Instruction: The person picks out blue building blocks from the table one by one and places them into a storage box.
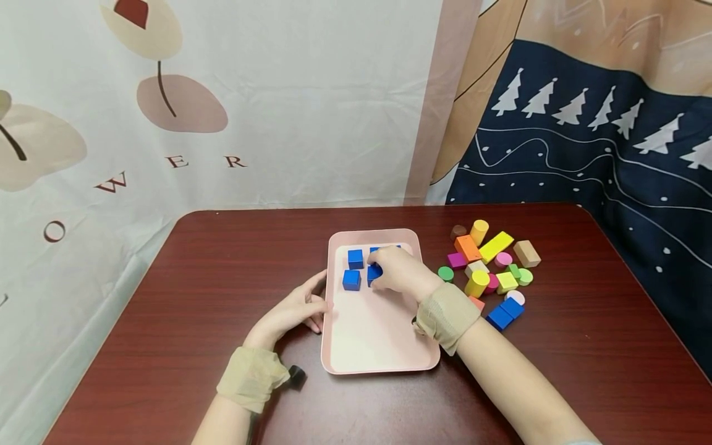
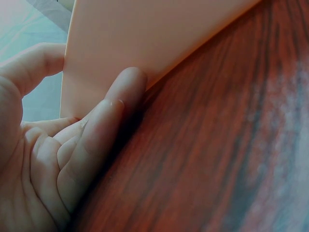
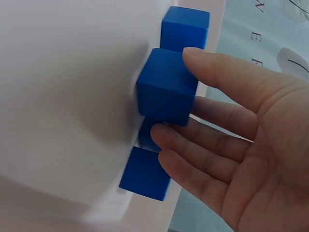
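My right hand (image 1: 403,269) reaches over the pink tray (image 1: 378,346) and pinches a blue block (image 3: 166,87) between thumb and fingers. The fingers partly cover that block in the head view. Beside it on the tray stand other blue blocks, among them a far-left block (image 1: 355,259) and a nearer one (image 1: 351,280). In the right wrist view a blue block (image 3: 145,174) lies right at the fingertips. My left hand (image 1: 292,309) grips the tray's left side, its thumb at the rim and other fingers against the outer wall (image 2: 111,38).
Right of the tray lies a loose group of coloured blocks, with a yellow cylinder (image 1: 476,283), an orange block (image 1: 468,248), a wooden block (image 1: 526,253) and paired blue blocks (image 1: 505,313). The dark red table (image 1: 194,346) meets printed cloth (image 1: 311,123) at the back.
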A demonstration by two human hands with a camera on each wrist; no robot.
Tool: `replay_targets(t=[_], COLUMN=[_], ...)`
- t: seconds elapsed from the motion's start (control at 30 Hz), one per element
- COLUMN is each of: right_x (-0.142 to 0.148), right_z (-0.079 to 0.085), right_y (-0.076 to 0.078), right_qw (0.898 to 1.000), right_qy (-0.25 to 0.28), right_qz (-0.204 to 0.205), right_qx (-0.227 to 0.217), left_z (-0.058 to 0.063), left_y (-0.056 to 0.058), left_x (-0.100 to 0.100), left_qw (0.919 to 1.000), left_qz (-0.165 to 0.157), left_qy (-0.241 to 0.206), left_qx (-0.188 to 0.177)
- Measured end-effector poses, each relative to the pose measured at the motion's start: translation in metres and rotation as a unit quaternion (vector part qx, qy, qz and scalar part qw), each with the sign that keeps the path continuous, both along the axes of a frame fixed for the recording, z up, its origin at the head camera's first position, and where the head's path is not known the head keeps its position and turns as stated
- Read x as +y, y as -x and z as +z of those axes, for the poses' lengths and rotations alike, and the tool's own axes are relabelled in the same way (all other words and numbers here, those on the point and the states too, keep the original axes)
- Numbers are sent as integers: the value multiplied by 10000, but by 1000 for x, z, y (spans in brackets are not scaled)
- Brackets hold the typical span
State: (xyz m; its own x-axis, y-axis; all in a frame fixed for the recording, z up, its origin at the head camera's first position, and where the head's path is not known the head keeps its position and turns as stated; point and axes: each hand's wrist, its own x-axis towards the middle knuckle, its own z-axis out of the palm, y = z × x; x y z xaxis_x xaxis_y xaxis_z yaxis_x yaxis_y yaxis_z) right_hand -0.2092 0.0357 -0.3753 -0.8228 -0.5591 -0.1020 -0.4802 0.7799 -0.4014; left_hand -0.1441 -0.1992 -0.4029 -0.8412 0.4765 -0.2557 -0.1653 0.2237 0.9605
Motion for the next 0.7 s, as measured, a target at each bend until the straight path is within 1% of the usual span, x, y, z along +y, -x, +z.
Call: replay_targets(t=[0.17, 0.27, 0.4, 0.43, 0.57, 0.7], right_x=[-1, 0, 1, 1, 3, 7], right_z=[6, 11, 19, 20, 27, 35], right_y=[-1, -2, -4, -5, -9, -13], right_qw=[9997, 9994, 9995, 9996, 9995, 9994], right_qy=[-84, -65, -18, -13, -20, 9], right_qz=[-191, -245, -210, -192, -190, -227], right_qx=[-152, -234, -220, -211, -236, -249], left_z=[-2, -10, -24, -26, -28, -28], left_y=[1, 4, 8, 8, 9, 9], left_x=[-1, -3, -6, -7, -7, -6], left_qw=[10000, 10000, 10000, 10000, 10000, 9999], left_qz=[0, -6, 22, 29, 49, 81], left_qy=[29, 8, -14, -7, 42, 67], left_qx=[-1, -25, -23, -8, 72, 74])
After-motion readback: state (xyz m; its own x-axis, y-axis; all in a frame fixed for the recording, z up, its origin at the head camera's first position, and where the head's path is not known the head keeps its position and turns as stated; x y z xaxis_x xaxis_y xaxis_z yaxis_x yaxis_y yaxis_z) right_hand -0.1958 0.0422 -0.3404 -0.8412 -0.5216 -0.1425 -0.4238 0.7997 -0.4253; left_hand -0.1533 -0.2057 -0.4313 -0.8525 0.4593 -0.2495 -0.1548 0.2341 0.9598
